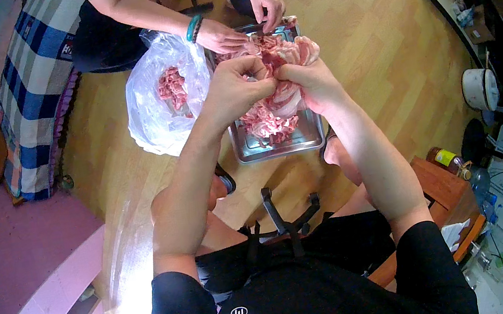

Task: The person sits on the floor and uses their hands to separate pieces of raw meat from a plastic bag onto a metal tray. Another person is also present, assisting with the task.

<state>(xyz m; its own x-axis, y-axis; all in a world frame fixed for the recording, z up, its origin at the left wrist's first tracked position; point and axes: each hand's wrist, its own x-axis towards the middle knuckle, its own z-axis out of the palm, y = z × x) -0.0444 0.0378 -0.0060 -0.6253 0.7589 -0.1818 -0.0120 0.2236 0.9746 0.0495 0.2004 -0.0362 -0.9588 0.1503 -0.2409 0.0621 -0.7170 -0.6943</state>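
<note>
My left hand (239, 81) is curled, thumb and forefinger pinched at the edge of a bunch of raw sliced meat (288, 96). My right hand (321, 83) grips that bunch from the other side, its thumb pressed toward the left fingertips. Pale, fatty slices (307, 50) stick up above the right hand. Below both hands is a rectangular metal tray (241, 153) with a heap of raw meat strips (271, 124) in its near half. What exactly lies between my fingertips is too small to tell.
Across the tray, another person's two hands (220, 37) work over its far end. Left of it stands an open clear plastic bag (141, 108) holding more raw meat (173, 87). A black shelf (443, 7), a white pot (478, 89) and a wooden stool (445, 184) are at right.
</note>
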